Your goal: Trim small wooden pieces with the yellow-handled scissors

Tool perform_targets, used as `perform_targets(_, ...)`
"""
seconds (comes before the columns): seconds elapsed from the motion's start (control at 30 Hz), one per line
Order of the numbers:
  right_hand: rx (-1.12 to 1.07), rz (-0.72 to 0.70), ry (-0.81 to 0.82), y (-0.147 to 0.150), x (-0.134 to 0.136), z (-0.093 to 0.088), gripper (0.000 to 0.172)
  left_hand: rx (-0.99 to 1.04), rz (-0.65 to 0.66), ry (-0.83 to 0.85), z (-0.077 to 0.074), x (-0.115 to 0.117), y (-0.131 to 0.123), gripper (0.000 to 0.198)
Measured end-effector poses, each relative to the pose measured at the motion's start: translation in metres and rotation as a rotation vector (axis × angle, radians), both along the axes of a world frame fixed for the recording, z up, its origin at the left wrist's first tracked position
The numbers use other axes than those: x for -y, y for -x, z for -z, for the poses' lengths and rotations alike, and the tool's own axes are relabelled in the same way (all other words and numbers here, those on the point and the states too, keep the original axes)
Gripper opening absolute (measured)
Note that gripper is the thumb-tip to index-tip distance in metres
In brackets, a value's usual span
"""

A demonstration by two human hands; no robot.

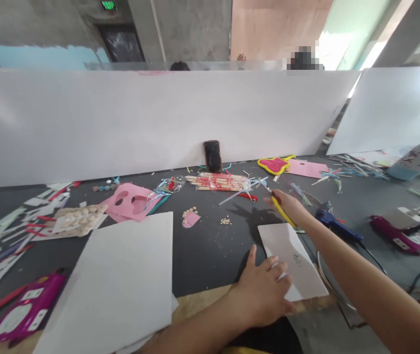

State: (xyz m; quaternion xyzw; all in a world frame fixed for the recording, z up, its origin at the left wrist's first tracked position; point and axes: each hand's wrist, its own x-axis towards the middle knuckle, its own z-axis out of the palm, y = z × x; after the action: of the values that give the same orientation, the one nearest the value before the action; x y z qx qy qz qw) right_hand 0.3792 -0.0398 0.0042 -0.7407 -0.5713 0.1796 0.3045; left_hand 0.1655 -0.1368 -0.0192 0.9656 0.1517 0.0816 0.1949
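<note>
My left hand (263,290) lies flat with its fingers spread on the near corner of a small white sheet of paper (294,263) on the dark table. Farther out, my right hand (287,205) is closed on yellow-handled scissors (277,202) whose blades point away toward a bundle of wooden sticks (219,182). A thin pale strip (239,191) lies at the scissor tips.
A large white sheet (117,285) lies at the near left. Pink cut paper (131,201), beads (225,221), a phone (212,156) against the white partition (121,118), blue (333,222) and magenta (398,233) glue guns with cords at right, paper scraps at left.
</note>
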Motion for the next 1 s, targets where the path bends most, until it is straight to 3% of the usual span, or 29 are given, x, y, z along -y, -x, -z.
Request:
perform_targets(0.13, 0.299, -0.028, 0.126, -0.023, 0.014, 0.006, 0.037, 0.028, -0.03, -0.025, -0.008, 0.001, 0.007, 0.043)
perform_targets(0.23, 0.438, -0.073, 0.147, -0.027, 0.018, 0.013, 0.048, 0.041, -0.072, -0.04, -0.017, 0.0, 0.029, 0.043)
perform_targets(0.33, 0.529, -0.131, 0.143, -0.028, 0.018, 0.01, 0.046, -0.005, -0.191, -0.051, -0.022, -0.006, 0.07, 0.048)
perform_targets(0.43, 0.586, -0.187, 0.111, -0.022, 0.019, -0.003, 0.034, -0.118, -0.399, -0.126, -0.02, -0.012, 0.124, 0.048)
perform_targets(0.53, 0.608, -0.28, 0.011, 0.006, 0.03, -0.01, 0.033, -0.22, -0.602, -0.212, -0.005, -0.012, 0.18, 0.052)
perform_targets(0.6, 0.599, -0.355, -0.069, 0.04, 0.044, -0.004, 0.045, -0.262, -0.704, -0.246, 0.009, -0.008, 0.21, 0.054)
perform_targets(0.67, 0.542, -0.53, -0.139, 0.082, 0.063, 0.01, 0.056, -0.286, -0.775, -0.276, 0.02, -0.001, 0.232, 0.055)
perform_targets(0.8, 0.502, -0.696, -0.028, 0.157, 0.098, 0.032, 0.071, -0.298, -0.751, -0.296, 0.029, 0.014, 0.252, 0.073)
perform_targets(0.9, 0.387, -1.12, -0.02, 0.181, 0.099, 0.029, 0.072, -0.295, -0.713, -0.293, 0.026, 0.021, 0.257, 0.079)
perform_targets(0.93, 0.387, -1.097, -0.02, 0.183, 0.094, 0.027, 0.069, -0.293, -0.717, -0.293, 0.024, 0.022, 0.258, 0.077)
perform_targets(1.0, 0.447, -0.822, 0.024, 0.183, 0.082, 0.025, 0.059, -0.276, -0.733, -0.294, 0.021, 0.022, 0.26, 0.074)
